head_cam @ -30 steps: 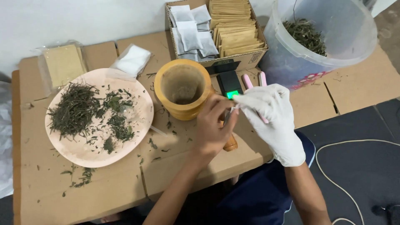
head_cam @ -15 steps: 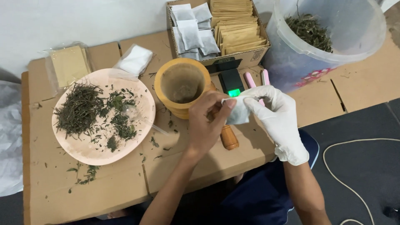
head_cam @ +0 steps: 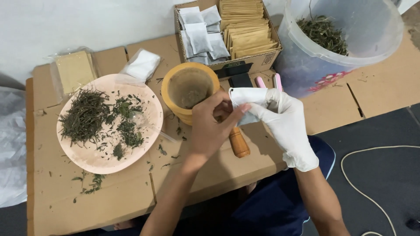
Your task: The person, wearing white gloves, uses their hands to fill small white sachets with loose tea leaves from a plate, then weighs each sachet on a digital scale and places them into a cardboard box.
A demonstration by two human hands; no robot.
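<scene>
While both hands were pinched on the small white bag, left hand bare and right hand gloved, holding its mouth open above the wooden mortar seemed wise.

- I see a cardboard box at the far edge of the table, open at the top, brown, with a dark label patch on its near wall.
- In its left half: white sachets, flat, rectangular, loosely stacked.
- In its right half: tan envelopes, packed upright in rows.
- Far left: a clear bag holding a flat tan stack.
- Beside it, near the plate rim: a clear packet of white pieces.
- Between my two hands: one white sachet, pinched by bare left hand and gloved right hand.
- The scale screen is hidden behind that sachet.
</scene>
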